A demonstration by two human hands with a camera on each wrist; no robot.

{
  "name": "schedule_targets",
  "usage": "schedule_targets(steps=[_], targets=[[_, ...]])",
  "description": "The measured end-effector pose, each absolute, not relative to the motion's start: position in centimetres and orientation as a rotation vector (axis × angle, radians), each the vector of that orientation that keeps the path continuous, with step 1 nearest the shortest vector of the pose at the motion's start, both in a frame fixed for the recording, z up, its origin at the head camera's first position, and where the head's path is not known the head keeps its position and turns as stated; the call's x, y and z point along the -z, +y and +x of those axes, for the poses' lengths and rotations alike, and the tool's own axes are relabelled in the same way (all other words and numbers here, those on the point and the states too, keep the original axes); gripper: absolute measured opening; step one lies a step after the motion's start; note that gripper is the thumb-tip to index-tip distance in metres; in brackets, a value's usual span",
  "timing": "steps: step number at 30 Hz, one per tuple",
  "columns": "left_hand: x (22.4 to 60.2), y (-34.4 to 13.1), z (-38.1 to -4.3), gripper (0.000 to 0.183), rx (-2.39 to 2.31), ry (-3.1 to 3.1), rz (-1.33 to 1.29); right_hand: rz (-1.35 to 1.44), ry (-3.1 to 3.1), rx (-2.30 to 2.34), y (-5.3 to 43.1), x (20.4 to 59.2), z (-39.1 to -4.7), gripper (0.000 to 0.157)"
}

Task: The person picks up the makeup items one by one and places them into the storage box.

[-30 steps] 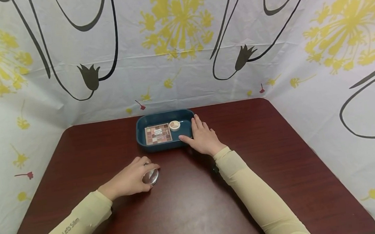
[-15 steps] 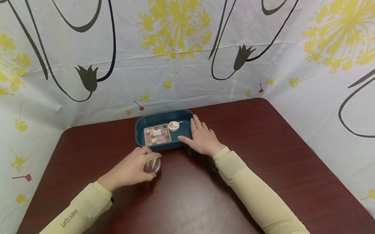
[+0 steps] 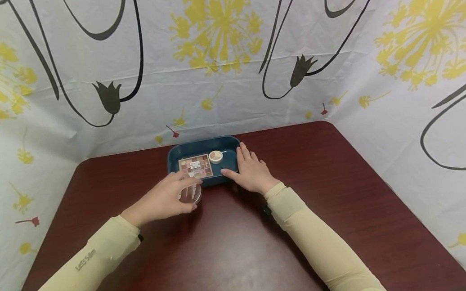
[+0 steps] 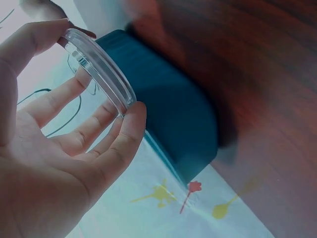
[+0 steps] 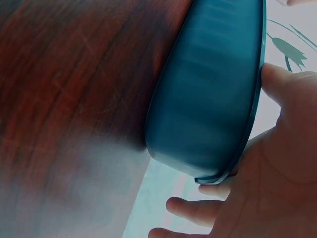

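Note:
My left hand [image 3: 159,200] pinches a clear, round, flat plastic piece [image 4: 101,67] by its edge between thumb and fingers. It hovers at the front left corner of a dark teal tray [image 3: 221,179], partly covering that corner in the head view. Inside the tray lie a square makeup palette [image 3: 200,165] with many coloured pans and a small round cream-rimmed compact [image 3: 215,156]. My right hand [image 3: 253,171] rests at the tray's right end, its fingers straight along the side and the thumb on the front rim [image 5: 262,54].
A dark red wooden table [image 3: 240,248] with rounded corners bears the tray near its back edge. White cloth [image 3: 229,96] with yellow and grey flower prints stands behind the table and on both sides.
My left hand has carried the clear round piece away from me and slightly right, up to the tray's front left corner. The right hand and the tray have stayed put.

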State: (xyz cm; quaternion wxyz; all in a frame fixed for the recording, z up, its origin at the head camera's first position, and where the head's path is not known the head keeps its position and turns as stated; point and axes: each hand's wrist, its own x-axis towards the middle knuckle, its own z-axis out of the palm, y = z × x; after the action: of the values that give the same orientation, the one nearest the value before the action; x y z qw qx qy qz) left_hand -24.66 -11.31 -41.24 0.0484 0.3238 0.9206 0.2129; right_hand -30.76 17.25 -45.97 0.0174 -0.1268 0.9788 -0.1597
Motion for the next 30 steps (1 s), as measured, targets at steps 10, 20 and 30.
schedule_targets(steps=[10,20,30], targets=[[40.3,-10.4,-26.0,0.062,-0.626,2.819,1.008,-0.394,3.024,0.515,17.4,45.9,-30.7,0.104],[39.9,-10.3,-27.5,0.061,-0.671,2.777,0.979,-0.385,3.036,0.497,17.4,45.9,-30.8,0.103],[39.9,-9.7,-29.2,0.063,-0.666,2.767,0.968,-0.391,3.031,0.506,17.4,45.8,-30.7,0.103]])
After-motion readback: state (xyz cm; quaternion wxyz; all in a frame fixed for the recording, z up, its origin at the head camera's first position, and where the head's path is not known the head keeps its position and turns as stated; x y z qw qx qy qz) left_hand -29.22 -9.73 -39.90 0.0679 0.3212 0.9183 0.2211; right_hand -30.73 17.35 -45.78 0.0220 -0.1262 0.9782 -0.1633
